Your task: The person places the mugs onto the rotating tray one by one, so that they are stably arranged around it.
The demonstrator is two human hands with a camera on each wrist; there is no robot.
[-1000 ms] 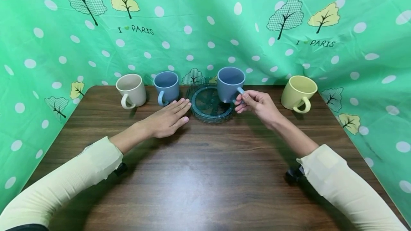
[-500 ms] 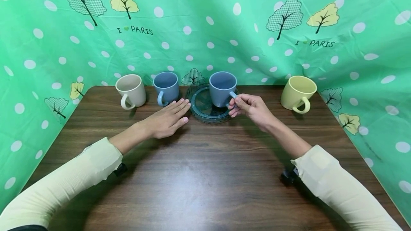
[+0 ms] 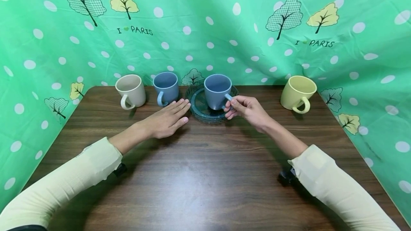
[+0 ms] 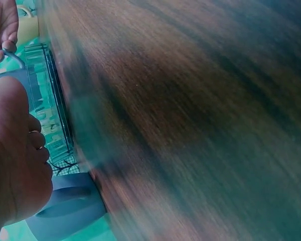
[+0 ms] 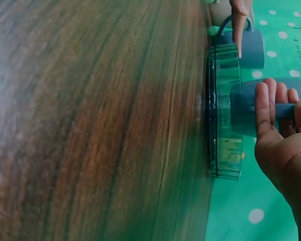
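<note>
My right hand pinches the handle of a blue mug, which stands upright within the rim of a round clear glass dish. In the right wrist view the base of that mug shows through the dish's wall. My left hand lies palm down with straight fingers, its fingertips right at the dish's left edge. Just behind it stands a second blue mug, its handle toward me; in the left wrist view this mug is partly covered by the hand.
A pale grey mug stands at the far left of the row, and a yellow mug at the right. All are near the back edge of the brown wooden table. A green dotted cloth hangs behind.
My right hand has carried the blue mug left and down, from over the dish's right side to near its middle. My left hand has stayed in place.
</note>
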